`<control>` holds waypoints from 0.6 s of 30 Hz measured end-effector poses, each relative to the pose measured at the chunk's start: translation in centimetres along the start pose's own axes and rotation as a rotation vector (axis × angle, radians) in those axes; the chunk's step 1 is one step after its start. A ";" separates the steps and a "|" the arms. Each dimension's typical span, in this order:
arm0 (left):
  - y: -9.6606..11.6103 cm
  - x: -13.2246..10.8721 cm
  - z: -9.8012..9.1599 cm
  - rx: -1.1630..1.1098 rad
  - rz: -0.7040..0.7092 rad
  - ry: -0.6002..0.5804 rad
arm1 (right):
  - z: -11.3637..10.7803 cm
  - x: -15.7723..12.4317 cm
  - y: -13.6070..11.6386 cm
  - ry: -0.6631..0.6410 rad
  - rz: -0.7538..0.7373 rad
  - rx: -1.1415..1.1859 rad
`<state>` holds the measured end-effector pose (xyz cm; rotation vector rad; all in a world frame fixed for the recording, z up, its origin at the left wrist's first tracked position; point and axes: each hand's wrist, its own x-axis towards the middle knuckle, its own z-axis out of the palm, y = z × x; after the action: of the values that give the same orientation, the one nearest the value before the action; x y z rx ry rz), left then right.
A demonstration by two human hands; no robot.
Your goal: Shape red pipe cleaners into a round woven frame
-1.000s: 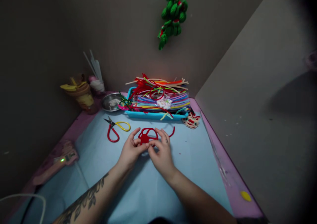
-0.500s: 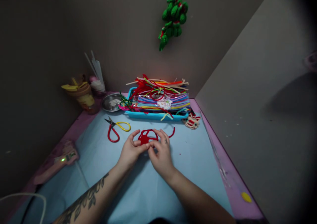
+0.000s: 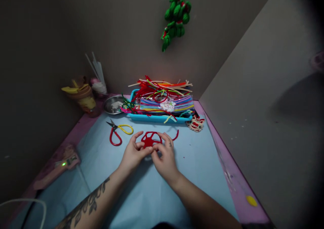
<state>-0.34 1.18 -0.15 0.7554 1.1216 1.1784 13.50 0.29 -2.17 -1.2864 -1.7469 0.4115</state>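
Note:
Between both hands is a red pipe cleaner shape, a rounded openwork piece with a filled part at its lower left and spokes to an outer ring. My left hand grips its left and lower edge, thumb and fingers closed on it. From the right, my right hand pinches the lower and right edge, its thumb beside the left thumb. A loose red tail sticks out past the right fingers. Fingers hide the bottom rim. Scissors with one red and one yellow handle lie spread on the blue sheet, left of the hands.
A blue tray full of colourful pipe cleaners stands at the back. A metal bowl with small white bits is left of it; a lion-face piece lies right. A pink glue gun with a lit green light rests at the left.
The red shape is tilted slightly, showing its openings a little more fully. Both hands keep nearly the same grip and place. The view has shifted very slightly.

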 end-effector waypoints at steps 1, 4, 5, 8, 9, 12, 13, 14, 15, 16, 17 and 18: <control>0.1 0.0 -0.1 -0.004 0.003 -0.003 | -0.1 0.1 0.1 0.004 0.004 -0.009; 0.4 0.2 -0.6 0.022 -0.006 0.012 | -0.6 0.6 0.7 -0.003 -0.005 -0.055; 0.5 0.3 -0.8 0.053 0.004 0.028 | -0.8 0.7 0.9 -0.013 -0.015 -0.076; 0.3 0.6 -1.3 0.142 0.139 0.127 | -1.2 0.9 1.5 -0.052 -0.054 -0.129; 0.2 0.8 -1.4 0.159 0.180 0.142 | -1.3 0.9 1.6 -0.072 -0.072 -0.137; -0.1 0.9 -1.4 0.156 0.177 0.075 | -1.4 0.9 1.8 -0.142 -0.128 -0.148; -0.2 0.8 -1.3 0.140 0.148 0.044 | -1.4 0.9 1.8 -0.159 -0.144 -0.153; -0.2 0.8 -1.3 0.117 0.119 0.025 | -1.4 0.8 1.7 -0.166 -0.155 -0.159; -0.1 0.7 -1.2 0.091 0.092 0.020 | -1.4 0.8 1.6 -0.157 -0.160 -0.165; 0.1 0.7 -1.1 0.065 0.068 0.029 | -1.4 0.8 1.5 -0.131 -0.156 -0.166; 0.2 0.6 -1.1 0.043 0.045 0.044 | -1.4 0.7 1.3 -0.090 -0.142 -0.160; 0.4 0.6 -1.0 0.024 0.023 0.061 | -1.3 0.7 1.2 -0.046 -0.121 -0.138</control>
<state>-1.44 1.75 -0.24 0.7568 1.1819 1.2156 15.20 1.04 -1.97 -1.2676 -1.9089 0.2567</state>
